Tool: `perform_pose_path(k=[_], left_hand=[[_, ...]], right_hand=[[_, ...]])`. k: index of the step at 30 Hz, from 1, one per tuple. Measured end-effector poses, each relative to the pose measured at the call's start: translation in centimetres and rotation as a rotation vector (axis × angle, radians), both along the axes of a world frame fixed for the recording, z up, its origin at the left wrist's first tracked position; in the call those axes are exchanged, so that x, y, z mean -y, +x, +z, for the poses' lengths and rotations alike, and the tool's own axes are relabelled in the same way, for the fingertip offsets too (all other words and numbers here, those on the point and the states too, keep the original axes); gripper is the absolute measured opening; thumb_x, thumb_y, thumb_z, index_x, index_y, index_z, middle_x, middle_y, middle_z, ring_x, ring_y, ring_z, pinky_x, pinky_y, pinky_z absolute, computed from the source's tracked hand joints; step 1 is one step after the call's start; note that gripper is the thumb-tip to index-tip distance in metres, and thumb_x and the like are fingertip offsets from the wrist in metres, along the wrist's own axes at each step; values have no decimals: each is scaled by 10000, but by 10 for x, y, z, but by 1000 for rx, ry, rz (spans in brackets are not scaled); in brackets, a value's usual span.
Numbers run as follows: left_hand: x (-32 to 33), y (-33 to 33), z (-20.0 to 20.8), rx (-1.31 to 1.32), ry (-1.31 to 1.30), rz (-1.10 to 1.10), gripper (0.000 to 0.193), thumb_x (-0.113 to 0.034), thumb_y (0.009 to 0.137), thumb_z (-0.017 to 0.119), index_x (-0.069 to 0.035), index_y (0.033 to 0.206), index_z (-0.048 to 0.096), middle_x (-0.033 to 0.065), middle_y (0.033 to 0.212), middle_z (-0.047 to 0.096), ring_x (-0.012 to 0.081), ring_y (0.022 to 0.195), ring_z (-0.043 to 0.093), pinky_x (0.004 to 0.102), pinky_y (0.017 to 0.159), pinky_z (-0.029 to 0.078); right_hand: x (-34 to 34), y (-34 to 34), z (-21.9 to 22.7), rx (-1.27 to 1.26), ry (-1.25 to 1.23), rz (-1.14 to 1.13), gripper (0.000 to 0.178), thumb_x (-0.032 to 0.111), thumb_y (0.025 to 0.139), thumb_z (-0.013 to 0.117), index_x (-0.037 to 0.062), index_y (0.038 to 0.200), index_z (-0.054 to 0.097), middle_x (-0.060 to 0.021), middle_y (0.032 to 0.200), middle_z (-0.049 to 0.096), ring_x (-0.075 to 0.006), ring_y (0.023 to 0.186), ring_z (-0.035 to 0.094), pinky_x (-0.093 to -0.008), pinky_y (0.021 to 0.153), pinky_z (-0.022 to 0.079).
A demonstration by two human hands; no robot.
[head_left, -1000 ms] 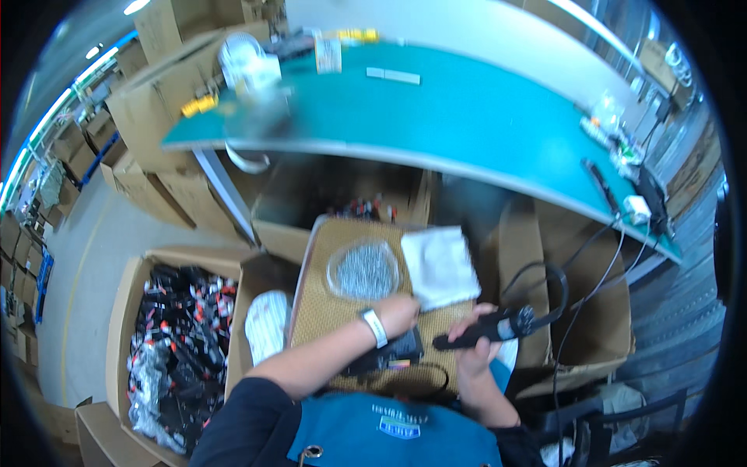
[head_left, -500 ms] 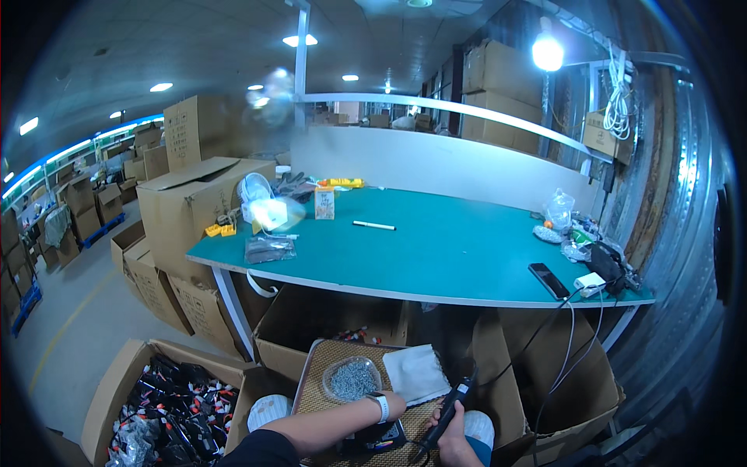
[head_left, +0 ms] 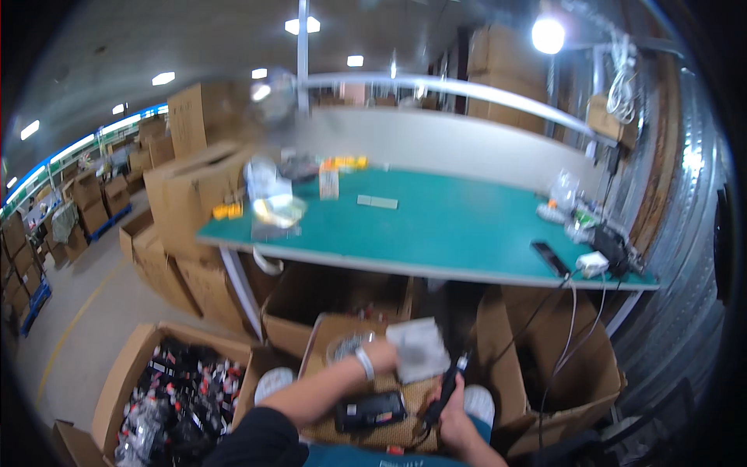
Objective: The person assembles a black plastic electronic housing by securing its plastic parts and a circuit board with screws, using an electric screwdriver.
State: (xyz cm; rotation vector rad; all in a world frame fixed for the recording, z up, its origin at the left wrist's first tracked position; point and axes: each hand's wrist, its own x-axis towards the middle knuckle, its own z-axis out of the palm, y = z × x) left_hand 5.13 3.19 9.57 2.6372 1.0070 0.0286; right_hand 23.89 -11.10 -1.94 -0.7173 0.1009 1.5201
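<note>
Your left hand [head_left: 381, 356] is at the clear dish [head_left: 336, 349] of small metal pieces, near the white cloth [head_left: 418, 352], its fingers too blurred to read, while your right hand [head_left: 453, 412] grips a black handheld tool [head_left: 446, 391]. Before you, a black device [head_left: 372, 411] lies on the woven surface [head_left: 418, 395]; beyond stands the green table [head_left: 467, 226], with a carton [head_left: 124, 377] of black parts [head_left: 187, 397] to your left.

From my place I can read no text clearly. The blue apron [head_left: 342, 458] has white lettering [head_left: 401, 463], only partly visible. The upright card [head_left: 329, 184] on the green table [head_left: 459, 222] carries blurred print, and the black device [head_left: 372, 412] bears 1 pale label [head_left: 352, 409], also unreadable.
</note>
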Motion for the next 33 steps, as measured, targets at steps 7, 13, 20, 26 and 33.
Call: perform_pose_path(k=[7, 13, 20, 26, 33], left_hand=[[-50, -49, -22, -69, 145, 272, 306, -323, 749, 643, -36, 831, 709, 186, 820, 684, 353, 767, 668, 455, 698, 538], [11, -74, -23, 573, -83, 6, 449, -341, 743, 718, -67, 1081, 607, 140, 1101, 610, 315, 1043, 569, 413, 923, 434], [86, -74, -50, 315, 100, -310, 549, -213, 676, 767, -154, 1189, 584, 73, 1317, 512, 294, 1242, 443, 450, 1004, 350], [56, -57, -38, 439, -92, -319, 281, -170, 770, 672, -86, 1036, 644, 119, 1200, 580, 305, 1127, 529, 428, 958, 414], [20, -17, -73, 500, -190, -363, 168, -174, 789, 624, -78, 921, 663, 83, 982, 654, 277, 970, 603, 399, 883, 452]], right_hand=[[-14, 4, 0, 162, 52, -16, 485, 589, 889, 456, 124, 981, 552, -12, 575, 460, -154, 468, 436, -313, 487, 404], [-5, 2, 19, 219, 161, -67, 487, 558, 914, 423, 104, 1062, 517, -26, 640, 465, -153, 552, 467, -313, 560, 427], [12, -29, 77, 597, 458, -235, 561, 526, 862, 529, 44, 1146, 492, -50, 703, 501, -171, 607, 498, -350, 619, 456], [-6, -44, 81, 1008, 668, -230, 751, 526, 775, 716, -40, 1181, 435, -112, 744, 571, -205, 622, 573, -360, 619, 505], [-25, -55, 74, 980, 726, -249, 698, 475, 793, 710, -60, 1155, 445, -120, 714, 584, -194, 606, 586, -319, 597, 506]])
